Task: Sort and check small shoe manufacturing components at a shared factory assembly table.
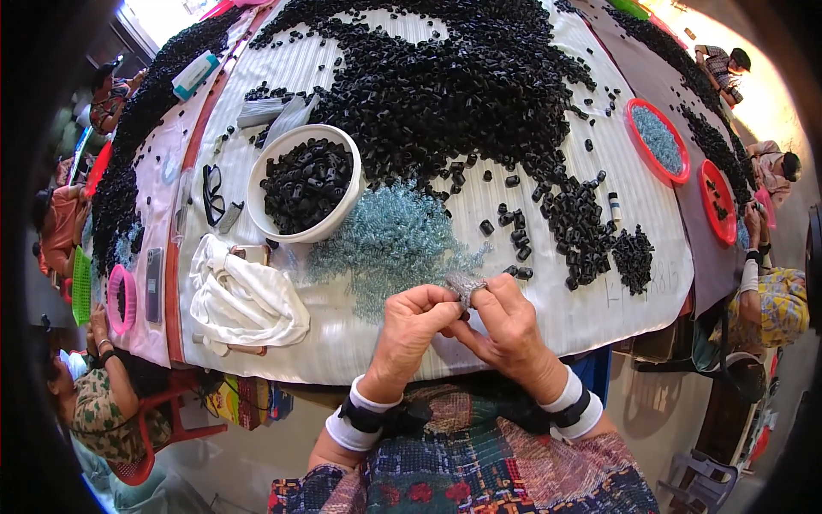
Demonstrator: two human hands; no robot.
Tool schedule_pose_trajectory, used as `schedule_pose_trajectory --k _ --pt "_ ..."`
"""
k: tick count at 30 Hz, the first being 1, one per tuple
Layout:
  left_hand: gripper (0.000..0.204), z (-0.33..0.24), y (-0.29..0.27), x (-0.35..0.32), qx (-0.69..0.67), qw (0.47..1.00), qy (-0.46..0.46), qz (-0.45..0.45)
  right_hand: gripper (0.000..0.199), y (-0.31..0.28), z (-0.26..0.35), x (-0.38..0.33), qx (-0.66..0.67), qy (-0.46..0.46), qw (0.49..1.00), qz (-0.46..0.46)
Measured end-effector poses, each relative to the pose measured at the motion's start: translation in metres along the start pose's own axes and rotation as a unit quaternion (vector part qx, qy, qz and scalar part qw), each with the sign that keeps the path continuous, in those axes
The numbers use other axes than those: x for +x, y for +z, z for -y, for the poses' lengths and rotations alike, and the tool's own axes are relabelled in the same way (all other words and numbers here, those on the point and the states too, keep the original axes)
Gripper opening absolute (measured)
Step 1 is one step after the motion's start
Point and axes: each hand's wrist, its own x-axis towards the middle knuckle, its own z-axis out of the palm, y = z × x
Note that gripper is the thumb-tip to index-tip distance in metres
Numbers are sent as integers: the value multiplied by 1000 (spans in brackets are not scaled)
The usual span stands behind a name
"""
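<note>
Above the front edge of the white-covered table, my left hand [413,332] and my right hand [512,336] meet, both with fingers pinched closed. A small grey, rough-textured piece [467,286] shows at the fingertips; whether it is held or wrapped round a finger is unclear. Something dark shows just below it, mostly hidden by the fingers. Right behind my hands lies a heap of thin, pale blue, clear pieces [385,236]. A white bowl [255,201] full of small black cylindrical pieces [308,184] stands left of that heap.
A large mound of black pieces [445,94] covers the far table. Smaller black piles [582,236] lie right, near a small white bottle [614,206]. At left are a white cloth [244,300] and eyeglasses [211,197]. Red trays [634,128] stand far right. Other people sit along both sides.
</note>
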Motion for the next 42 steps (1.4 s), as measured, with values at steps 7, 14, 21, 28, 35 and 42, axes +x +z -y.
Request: schedule_pose_trajectory --k 7,14,21,28,35,42 --pt "9 -5 1 -2 34 999 -2 -4 32 -4 3 2 15 7 1000 6" --pt "17 -12 4 -5 47 998 -35 -11 30 -4 -4 1 -5 -1 1000 -20" --pt "13 -7 -4 -1 21 999 -7 29 30 -6 -5 1 -13 -30 999 -29" --pt "13 -6 -3 -1 -5 999 -42 30 29 1 -3 -8 1 -6 999 -40" --pt "13 0 1 2 -36 998 -41 29 29 -3 -4 -6 -8 8 999 -34" --pt "10 2 -2 2 -30 997 -60 27 29 1 -8 -9 2 -2 999 -47"
